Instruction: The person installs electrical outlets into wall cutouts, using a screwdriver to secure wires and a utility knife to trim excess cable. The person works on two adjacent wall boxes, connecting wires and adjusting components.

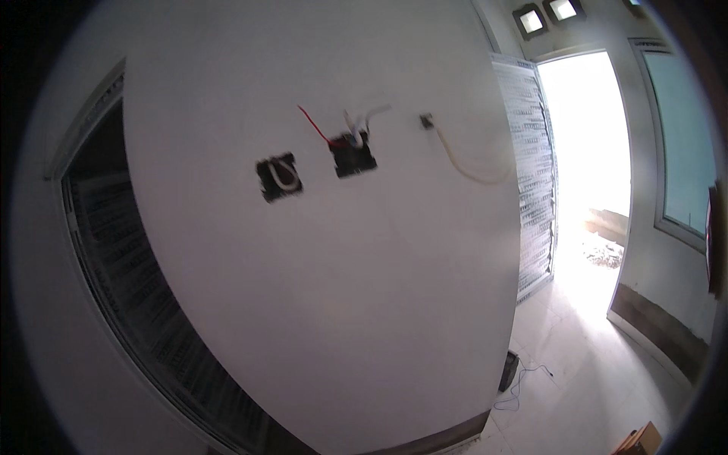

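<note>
Grey wire [378, 110], 12 o'clock: smeared, tip indistinct. Cream cable [456, 163], 2 o'clock: far end fades into blur. Black wall box [265, 180], 10 o'clock: inside too dark to read. Dark case [509, 372], between 4 and 5 o'clock: partly hidden behind wall [481, 341]. Brown thing [644, 440], 4 o'clock: cut by lower edge. Reddish thing [711, 246], 3 o'clock: sliced by dark rim.

Open film-covered door [535, 178], greenish window [685, 144], blue cable [519, 387] on pale floor [584, 364]
</note>
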